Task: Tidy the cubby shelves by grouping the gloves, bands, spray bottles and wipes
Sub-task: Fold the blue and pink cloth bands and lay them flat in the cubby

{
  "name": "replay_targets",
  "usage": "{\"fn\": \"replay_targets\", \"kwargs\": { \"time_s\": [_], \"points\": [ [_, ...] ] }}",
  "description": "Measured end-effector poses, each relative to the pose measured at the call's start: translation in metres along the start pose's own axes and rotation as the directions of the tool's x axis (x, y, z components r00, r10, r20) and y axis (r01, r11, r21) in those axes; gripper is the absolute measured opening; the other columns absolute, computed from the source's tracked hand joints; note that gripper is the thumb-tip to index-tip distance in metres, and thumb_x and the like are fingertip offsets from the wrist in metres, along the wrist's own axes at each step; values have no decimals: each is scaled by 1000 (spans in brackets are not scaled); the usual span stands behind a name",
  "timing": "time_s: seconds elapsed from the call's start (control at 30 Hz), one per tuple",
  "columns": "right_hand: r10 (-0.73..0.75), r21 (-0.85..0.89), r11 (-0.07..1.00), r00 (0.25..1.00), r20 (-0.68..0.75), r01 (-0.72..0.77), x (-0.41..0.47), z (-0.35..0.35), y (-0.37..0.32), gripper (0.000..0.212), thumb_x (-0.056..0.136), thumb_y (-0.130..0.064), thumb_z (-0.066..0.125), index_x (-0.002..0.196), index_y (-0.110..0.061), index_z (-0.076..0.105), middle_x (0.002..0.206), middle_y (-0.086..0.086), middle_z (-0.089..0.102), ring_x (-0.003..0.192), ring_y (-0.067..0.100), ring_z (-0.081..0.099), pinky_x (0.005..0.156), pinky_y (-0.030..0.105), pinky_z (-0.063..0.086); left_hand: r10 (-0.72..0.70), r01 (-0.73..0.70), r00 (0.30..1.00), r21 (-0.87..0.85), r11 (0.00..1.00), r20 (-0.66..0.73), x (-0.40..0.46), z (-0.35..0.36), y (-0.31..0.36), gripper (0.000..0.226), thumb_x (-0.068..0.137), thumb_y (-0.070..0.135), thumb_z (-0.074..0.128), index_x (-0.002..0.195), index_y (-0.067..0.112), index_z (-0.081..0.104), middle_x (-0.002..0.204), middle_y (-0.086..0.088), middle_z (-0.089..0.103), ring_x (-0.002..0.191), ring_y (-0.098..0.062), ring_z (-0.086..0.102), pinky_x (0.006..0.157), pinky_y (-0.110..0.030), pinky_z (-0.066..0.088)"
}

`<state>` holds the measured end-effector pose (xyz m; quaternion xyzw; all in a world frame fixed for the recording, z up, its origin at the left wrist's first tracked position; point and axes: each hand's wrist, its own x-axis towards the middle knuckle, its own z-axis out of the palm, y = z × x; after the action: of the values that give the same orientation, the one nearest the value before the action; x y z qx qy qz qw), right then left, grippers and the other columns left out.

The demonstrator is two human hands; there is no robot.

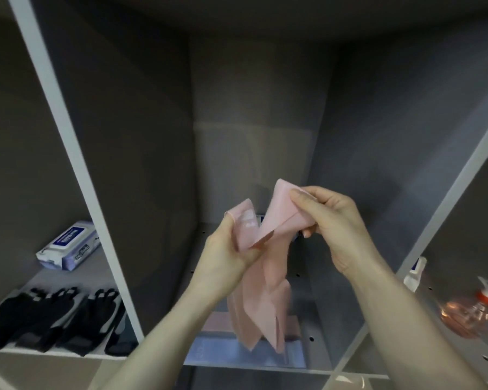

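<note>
Here, grey cubby shelves [254, 364]; both hands' fingers [302, 197] pinch a pink band [262, 277].

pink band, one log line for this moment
step: folding | pink band | left hand, right hand: pinching | place: middle cubby

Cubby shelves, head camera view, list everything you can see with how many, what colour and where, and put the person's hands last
pink band: one, pale pink, held up in the middle cubby, tail hanging down
flat bands: count unclear, blue and pink, on the middle cubby floor under the hanging band
wipes pack: one, white and blue, back of the left cubby
gloves: several, black with grey, in a row at the front of the left cubby
spray bottles: at least two, one clear with pinkish liquid and orange collar, one white behind it, right cubby
left hand: fingers grip the band's lower fold
right hand: fingers pinch the upper fold
</note>
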<state>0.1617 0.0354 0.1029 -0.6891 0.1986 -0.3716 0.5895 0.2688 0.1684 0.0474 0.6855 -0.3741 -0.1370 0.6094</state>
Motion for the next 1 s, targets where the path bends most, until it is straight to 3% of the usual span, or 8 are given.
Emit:
{"fn": "replay_targets", "kwargs": {
  "time_s": [0.1,0.2,0.27,0.37,0.57,0.7,0.87,1.0],
  "points": [
    [-111,-58,993,991,-73,107,-7,-4,1,18,90,-13,64,73,-15,69,53,-11,60,45,-1,47,41,11,36,80,-82,993,-20,996,-85,3,-3,1,55,77,20,79,114,52,53,93,29,69,81,8,66,68,-16,56],
    [-185,-193,967,980,-80,167,-14,-13,5,14,85,-24,70,74,-15,70,65,2,71,58,14,62,58,26,48,140,-129,968,66,989,-208,6,-10,7,54,80,10,72,96,59,54,85,30,66,69,5,63,63,-22,57],
    [-153,-272,953,987,-50,134,-21,-18,8,26,78,-46,72,78,-20,71,71,2,73,69,24,68,70,40,53,163,-148,945,72,986,-284,10,-14,10,43,79,8,71,91,46,56,83,29,66,64,3,61,58,-23,54],
    [-145,-417,903,987,-64,105,-27,-20,9,51,67,-77,60,80,-28,71,74,-12,71,74,12,63,74,38,50,148,-158,934,-5,987,-324,16,-16,15,36,76,0,66,84,34,59,81,17,68,62,-4,58,58,-32,54],
    [-44,-173,983,992,119,65,-24,-2,10,17,82,-28,71,90,-14,71,86,-3,73,78,5,64,74,15,50,147,-168,963,-74,983,-225,14,-5,16,32,75,-12,63,85,19,59,79,-10,67,65,-11,54,55,-43,52],
    [86,21,995,959,270,-95,-24,12,20,18,82,-8,71,100,-5,68,92,3,73,85,5,66,74,13,50,148,-170,975,-121,978,-167,11,-3,15,32,75,-7,70,87,21,60,74,6,67,68,-8,57,60,-37,52],
    [-8,3,1000,991,130,8,-25,22,27,16,76,2,74,71,-9,63,68,1,64,64,5,57,61,14,46,25,-30,999,-265,964,-21,6,-12,19,44,61,23,89,97,26,63,81,8,71,75,-6,65,63,-22,56],
    [-13,16,1000,996,90,12,-21,17,24,26,83,4,68,69,-15,54,60,-6,62,57,3,53,54,13,42,-96,136,988,-400,906,119,11,-31,19,28,87,-7,58,111,7,62,100,-9,73,91,-22,68,78,-30,57]
  ]
}}
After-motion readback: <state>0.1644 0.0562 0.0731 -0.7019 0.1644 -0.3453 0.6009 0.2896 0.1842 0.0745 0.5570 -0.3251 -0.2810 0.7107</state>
